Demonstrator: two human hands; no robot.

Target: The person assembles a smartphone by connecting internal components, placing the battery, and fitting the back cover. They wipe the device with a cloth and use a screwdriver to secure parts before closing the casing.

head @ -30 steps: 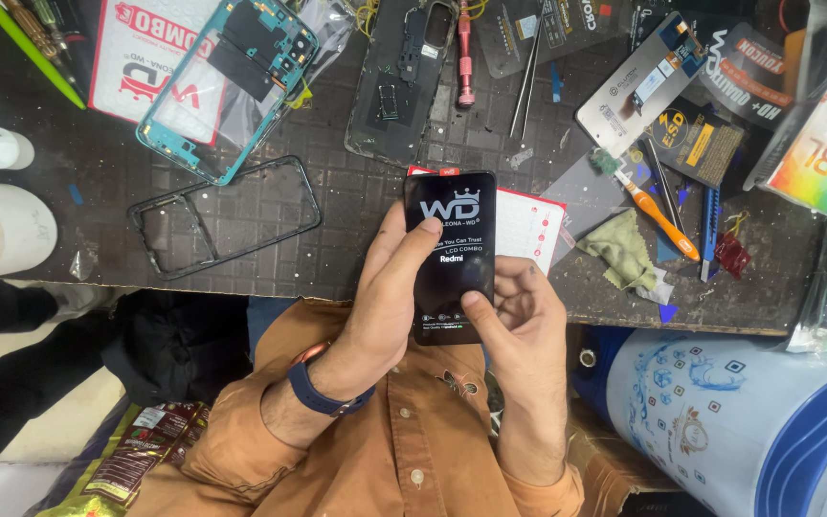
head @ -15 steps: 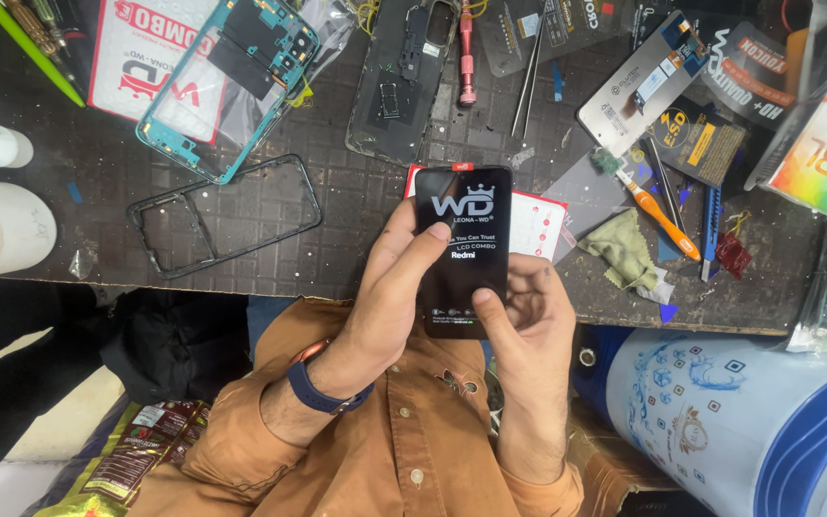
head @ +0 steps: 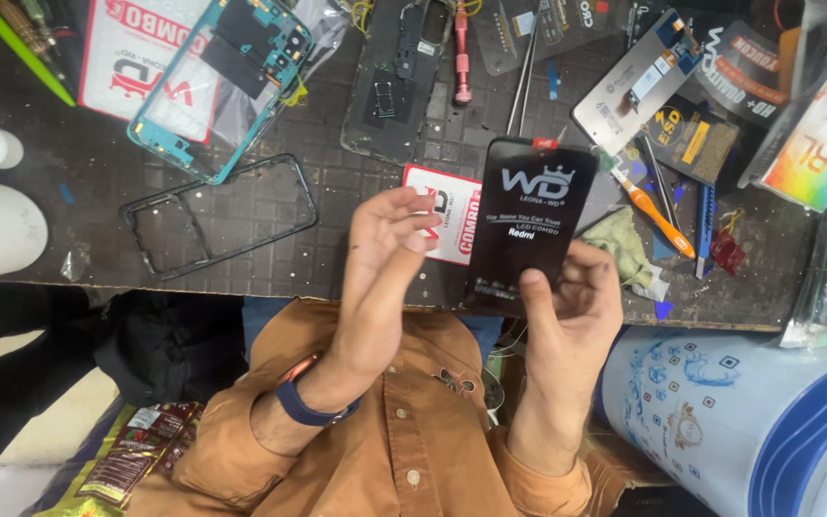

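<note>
Our right hand pinches the black phone screen upright for viewing; left hand, fingers spread, hovers at its 9 o'clock above the surface.

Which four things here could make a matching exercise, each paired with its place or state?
Things:
1. black display panel
2. teal phone frame
3. orange-handled tool
4. left hand

Places or states:
A. open, beside the panel, not touching it
B. lying on the dark mat, right of the panel
C. held in the right hand
D. lying at the mat's far edge, upper left in the view

Pairs: 1-C, 2-D, 3-B, 4-A
</note>
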